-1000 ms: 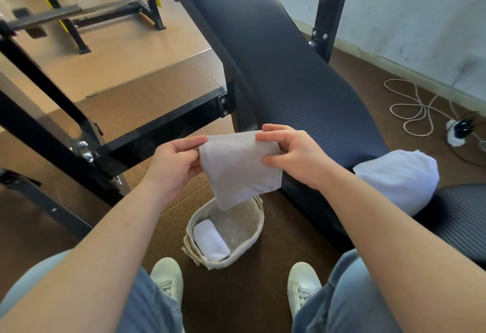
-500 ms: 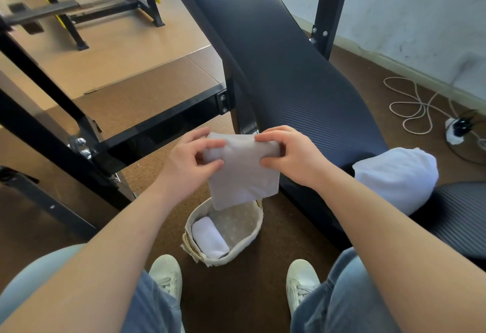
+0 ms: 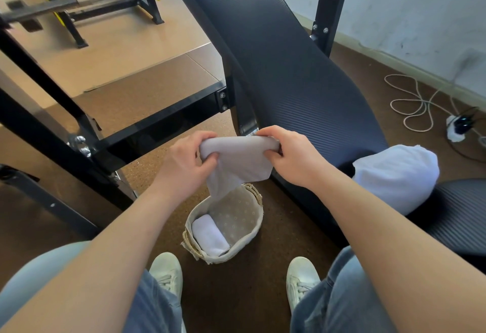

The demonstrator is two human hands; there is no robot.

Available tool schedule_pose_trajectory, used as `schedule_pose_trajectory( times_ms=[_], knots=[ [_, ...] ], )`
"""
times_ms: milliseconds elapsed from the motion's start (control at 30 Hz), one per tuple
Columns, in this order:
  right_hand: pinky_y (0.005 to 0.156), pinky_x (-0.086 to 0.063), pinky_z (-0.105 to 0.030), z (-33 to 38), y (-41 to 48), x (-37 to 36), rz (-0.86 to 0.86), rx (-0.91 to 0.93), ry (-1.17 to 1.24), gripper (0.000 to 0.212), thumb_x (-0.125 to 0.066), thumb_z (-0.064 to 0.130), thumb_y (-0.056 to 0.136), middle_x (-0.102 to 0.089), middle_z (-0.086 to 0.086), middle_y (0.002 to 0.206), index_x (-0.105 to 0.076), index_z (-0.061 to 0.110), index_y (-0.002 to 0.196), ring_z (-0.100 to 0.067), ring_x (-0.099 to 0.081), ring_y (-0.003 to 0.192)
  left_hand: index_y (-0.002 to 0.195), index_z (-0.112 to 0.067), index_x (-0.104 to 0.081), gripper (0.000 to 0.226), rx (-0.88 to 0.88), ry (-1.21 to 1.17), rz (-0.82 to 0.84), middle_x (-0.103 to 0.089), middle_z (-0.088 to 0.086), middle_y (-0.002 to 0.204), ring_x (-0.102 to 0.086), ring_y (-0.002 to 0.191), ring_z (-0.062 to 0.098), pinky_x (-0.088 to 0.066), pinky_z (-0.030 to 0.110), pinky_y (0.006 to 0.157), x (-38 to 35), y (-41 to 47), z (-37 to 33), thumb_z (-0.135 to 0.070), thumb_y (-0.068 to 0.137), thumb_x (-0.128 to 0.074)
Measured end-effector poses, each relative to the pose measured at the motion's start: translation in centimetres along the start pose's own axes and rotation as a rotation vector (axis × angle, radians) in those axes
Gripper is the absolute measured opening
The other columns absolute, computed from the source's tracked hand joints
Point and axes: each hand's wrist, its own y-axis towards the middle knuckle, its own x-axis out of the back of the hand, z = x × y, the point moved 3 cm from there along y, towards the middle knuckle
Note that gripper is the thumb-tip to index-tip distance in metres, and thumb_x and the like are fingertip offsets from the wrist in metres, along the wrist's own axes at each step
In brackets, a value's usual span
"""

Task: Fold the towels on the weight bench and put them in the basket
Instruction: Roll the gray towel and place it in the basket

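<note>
Nearest, on the brown floor between two white canvas shoes (image 3: 167,272): an oval woven basket with dotted cloth lining (image 3: 243,250), already holding one small white rolled towel (image 3: 209,236) at its left side. Placed there, probably, to receive each piece by a short drop.

Directly above the basket, a pale grey soft towel (image 3: 236,159), gripped at its top edge by both hands and hanging free below. Left hand (image 3: 184,164) curled around the left end; right hand (image 3: 294,156) curled around the right end in the same way. Held in the air, it seems, to turn the top edge over without any flat surface.

Further right, a crumpled white towel (image 3: 394,175) lying on the black padded weight bench (image 3: 289,69), not yet folded. Farthest, a loose white cable (image 3: 415,106) near the wall.
</note>
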Motion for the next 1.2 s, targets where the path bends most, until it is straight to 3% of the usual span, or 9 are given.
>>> schedule_pose_trajectory(
  times_ms=[267, 433, 500, 633, 733, 833, 1033, 1133, 1200],
  knots=[
    [0.085, -0.053, -0.019, 0.1, 0.1, 0.1, -0.004, -0.142, 0.369, 0.043, -0.046, 0.028, 0.109, -0.05, 0.008, 0.132, -0.039, 0.028, 0.151, -0.012, -0.055, 0.117, 0.155, -0.048, -0.017, 0.056, 0.142, -0.22, 0.092, -0.045, -0.004, 0.149, -0.05, 0.13, 0.018, -0.05, 0.042, 0.104, -0.6, 0.2, 0.2, -0.042, 0.107, -0.044],
    [0.097, -0.058, -0.035, 0.1, 0.2, 0.1, 0.142, -0.116, 0.416, 0.064, -0.069, 0.028, 0.096, -0.037, 0.008, 0.147, -0.033, 0.05, 0.145, -0.019, -0.051, 0.125, 0.127, -0.045, -0.051, 0.024, 0.1, -0.233, 0.028, -0.054, -0.014, 0.127, -0.053, 0.115, 0.004, -0.051, 0.042, 0.102, -0.2, 0.4, 0.4, -0.03, 0.109, -0.042],
    [0.102, -0.055, -0.036, 0.1, 0.1, 0.1, 0.149, -0.084, 0.35, 0.054, -0.068, 0.024, 0.097, -0.03, 0.009, 0.152, -0.043, 0.048, 0.139, -0.021, -0.042, 0.132, 0.123, -0.04, -0.057, 0.02, 0.116, -0.233, 0.076, -0.051, -0.019, 0.127, -0.05, 0.115, 0.0, -0.05, 0.041, 0.104, -0.3, 0.5, 0.3, -0.032, 0.106, -0.048],
    [0.106, -0.049, -0.029, 0.0, 0.2, 0.0, 0.115, -0.029, 0.228, 0.029, -0.063, 0.032, 0.101, -0.024, 0.013, 0.155, -0.061, 0.042, 0.128, -0.016, -0.034, 0.136, 0.146, -0.035, -0.045, 0.073, 0.158, -0.08, 0.245, -0.027, -0.004, 0.16, -0.037, 0.14, 0.019, -0.043, 0.041, 0.109, -0.8, 0.2, -0.2, -0.036, 0.083, -0.082],
    [0.1, -0.042, -0.018, -0.2, -0.1, -0.3, 0.184, -0.016, 0.162, 0.057, -0.08, 0.033, 0.088, -0.021, 0.013, 0.156, -0.055, 0.038, 0.139, -0.012, -0.031, 0.131, 0.153, -0.027, -0.039, 0.096, 0.138, -0.013, 0.263, -0.02, -0.002, 0.164, -0.03, 0.145, 0.024, -0.039, 0.042, 0.111, -1.0, 0.1, -0.4, -0.033, 0.073, -0.091],
    [0.1, -0.036, -0.019, -0.2, -0.3, -0.7, 0.162, 0.031, -0.001, 0.068, -0.083, 0.025, 0.084, -0.029, 0.004, 0.154, -0.052, 0.035, 0.144, -0.014, -0.033, 0.132, 0.151, -0.022, -0.044, 0.094, 0.084, 0.075, 0.246, -0.033, 0.001, 0.157, -0.036, 0.141, 0.022, -0.041, 0.042, 0.111, -1.2, 0.1, 0.0, -0.034, 0.071, -0.092],
    [0.096, -0.043, -0.019, -0.1, -0.6, -1.2, 0.091, 0.109, -0.139, 0.052, -0.07, 0.019, 0.096, -0.049, 0.002, 0.144, -0.052, 0.03, 0.143, -0.018, -0.05, 0.126, 0.137, -0.021, -0.058, 0.064, -0.059, 0.21, 0.155, -0.061, -0.001, 0.129, -0.054, 0.108, 0.01, -0.055, 0.033, 0.091, -1.1, -0.6, 0.9, -0.04, 0.081, -0.083],
    [0.076, -0.052, -0.013, 0.2, -0.9, -1.4, 0.09, 0.058, -0.031, 0.05, -0.064, 0.013, 0.099, -0.051, 0.003, 0.139, -0.051, 0.029, 0.145, -0.01, -0.058, 0.1, 0.135, -0.023, -0.057, 0.054, -0.099, 0.255, 0.116, -0.066, -0.002, 0.123, -0.059, 0.1, 0.011, -0.053, 0.028, 0.082, -0.8, -1.1, 1.1, -0.042, 0.088, -0.076],
    [0.071, -0.061, -0.022, 0.3, -1.1, -1.6, 0.084, 0.029, 0.117, 0.051, -0.064, 0.005, 0.098, -0.051, 0.004, 0.135, -0.053, 0.027, 0.143, -0.012, -0.066, 0.09, 0.136, -0.023, -0.055, 0.052, -0.09, 0.211, 0.077, -0.064, -0.001, 0.124, -0.06, 0.099, 0.013, -0.056, 0.03, 0.08, -0.8, -1.4, 1.1, -0.037, 0.09, -0.075]
  ],
)
